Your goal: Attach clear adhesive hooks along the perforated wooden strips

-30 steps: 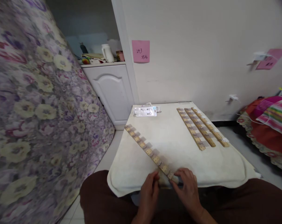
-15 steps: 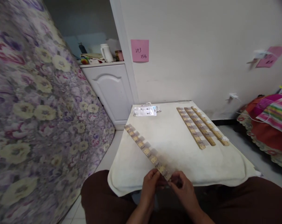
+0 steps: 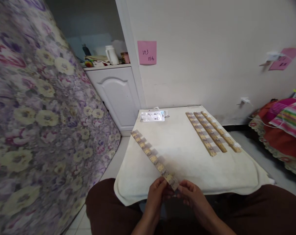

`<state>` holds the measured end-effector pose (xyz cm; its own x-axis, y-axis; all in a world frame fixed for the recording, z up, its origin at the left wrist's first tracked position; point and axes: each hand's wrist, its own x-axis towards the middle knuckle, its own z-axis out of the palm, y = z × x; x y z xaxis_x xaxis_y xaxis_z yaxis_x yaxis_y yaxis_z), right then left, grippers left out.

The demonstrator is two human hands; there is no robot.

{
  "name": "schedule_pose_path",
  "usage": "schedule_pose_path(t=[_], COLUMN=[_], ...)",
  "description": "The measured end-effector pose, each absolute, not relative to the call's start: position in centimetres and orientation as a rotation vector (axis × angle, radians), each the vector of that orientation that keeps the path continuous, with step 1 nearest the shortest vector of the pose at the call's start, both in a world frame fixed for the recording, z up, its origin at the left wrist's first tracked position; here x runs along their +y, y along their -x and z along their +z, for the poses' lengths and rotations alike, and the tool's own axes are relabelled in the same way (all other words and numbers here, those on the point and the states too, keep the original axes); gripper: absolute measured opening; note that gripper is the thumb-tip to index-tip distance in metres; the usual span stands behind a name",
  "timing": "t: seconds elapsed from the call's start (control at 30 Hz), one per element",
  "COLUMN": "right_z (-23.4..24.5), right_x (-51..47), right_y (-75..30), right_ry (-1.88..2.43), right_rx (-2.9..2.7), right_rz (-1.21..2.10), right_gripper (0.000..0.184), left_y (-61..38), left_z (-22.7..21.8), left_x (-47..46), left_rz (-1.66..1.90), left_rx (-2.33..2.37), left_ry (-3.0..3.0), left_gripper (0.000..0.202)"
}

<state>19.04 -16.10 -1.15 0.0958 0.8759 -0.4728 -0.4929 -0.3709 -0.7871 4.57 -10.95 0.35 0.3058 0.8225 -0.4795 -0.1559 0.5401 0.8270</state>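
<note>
A narrow wooden strip (image 3: 153,159) with small holes and small clear and metal pieces along it runs diagonally over the left side of the cloth-covered table. Its near end juts past the table's front edge. My left hand (image 3: 156,193) grips that end from the left, thumb on top and the other fingers underneath. Close against the tip, my right hand (image 3: 194,196) is closed in a pinch. Whatever lies between its fingertips is too small or too hidden to make out.
Three similar wooden strips (image 3: 200,133) lie side by side on the table's right. Clear plastic packages (image 3: 152,116) rest at the back left. White cloth (image 3: 143,182) covers the table. A flowered curtain (image 3: 47,130) hangs at left, and a bed (image 3: 280,127) stands at right.
My right hand has shifted slightly, its thumb and fingers now drawn a little to the right of the strip's tip. The left hand still grips the strip, which has barely moved.
</note>
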Motion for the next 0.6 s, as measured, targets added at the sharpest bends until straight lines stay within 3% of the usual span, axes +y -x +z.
schedule_pose_path(t=[0.6], right_z=[-1.5], right_x=[-15.1], right_y=[-17.6], right_ry=[1.191], right_rx=[-0.492], right_rz=[1.651], right_gripper=[0.043], left_y=[-3.4], left_z=[-1.4], left_x=[-10.9], left_rz=[0.771], left_rx=[1.005], left_ry=[-0.745], left_gripper=[0.045])
